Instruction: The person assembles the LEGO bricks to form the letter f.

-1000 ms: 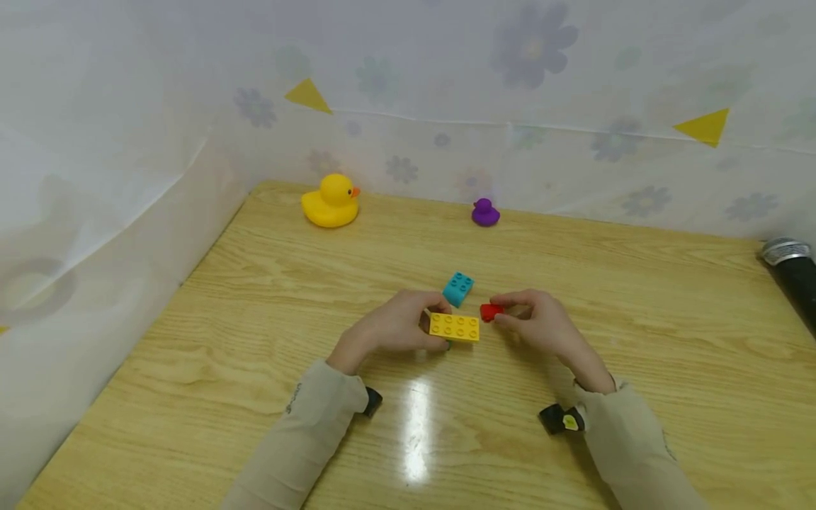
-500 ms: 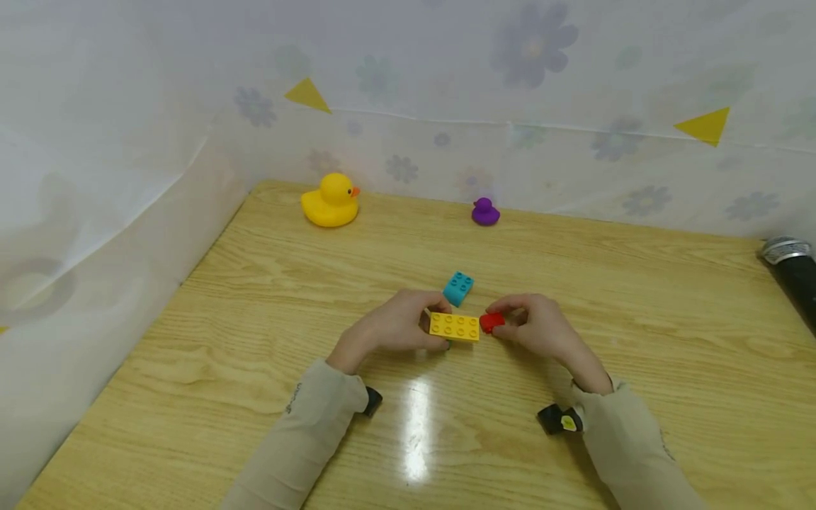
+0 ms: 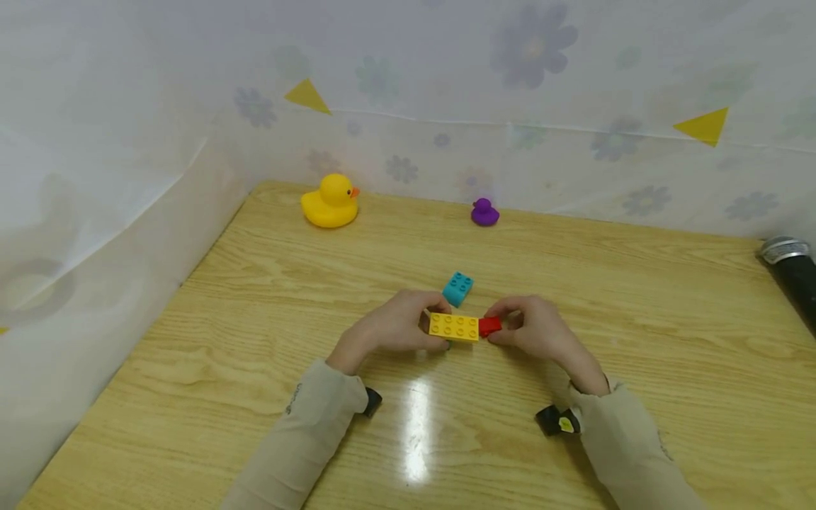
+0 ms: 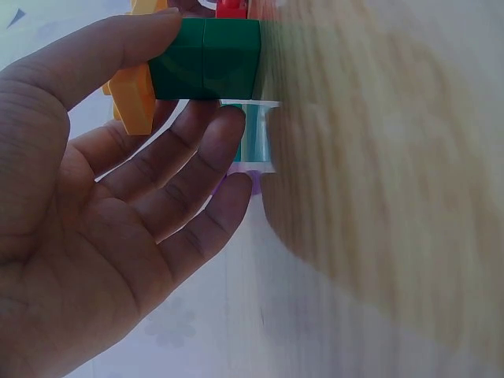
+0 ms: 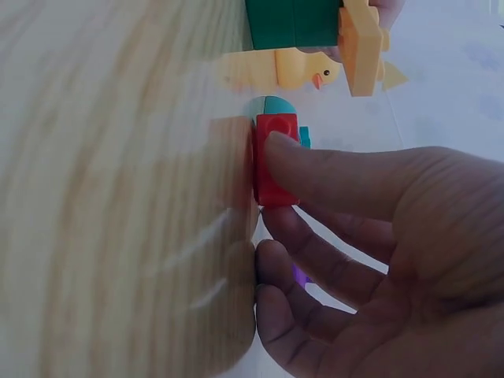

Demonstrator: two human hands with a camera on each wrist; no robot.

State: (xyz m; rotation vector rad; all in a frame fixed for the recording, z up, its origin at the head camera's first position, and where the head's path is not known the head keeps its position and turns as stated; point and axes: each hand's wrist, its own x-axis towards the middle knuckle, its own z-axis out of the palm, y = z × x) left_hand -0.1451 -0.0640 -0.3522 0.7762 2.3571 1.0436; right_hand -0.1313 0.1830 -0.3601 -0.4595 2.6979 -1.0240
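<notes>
My left hand (image 3: 401, 322) grips a small stack: a yellow eight-stud brick (image 3: 454, 326) on top of two green bricks (image 4: 206, 59). Its thumb presses one side of the green bricks in the left wrist view, while the lower fingers are loosely bent. From above, the yellow brick hides most of the green. My right hand (image 3: 535, 327) pinches a red brick (image 3: 489, 326) between thumb and fingers, low at the tabletop (image 5: 157, 197). In the head view the red brick meets the yellow brick's right end. A teal brick (image 3: 457, 289) lies just beyond both hands.
Toward the back of the wooden table stand a yellow rubber duck (image 3: 330, 202) and a smaller purple duck (image 3: 485, 212). A black microphone (image 3: 793, 276) lies at the right edge. White flowered cloth (image 3: 446, 85) hangs behind and along the left side.
My right hand has brought the red brick left and slightly nearer the body, up to the yellow brick's right end. The left hand and its stack stay in place.
</notes>
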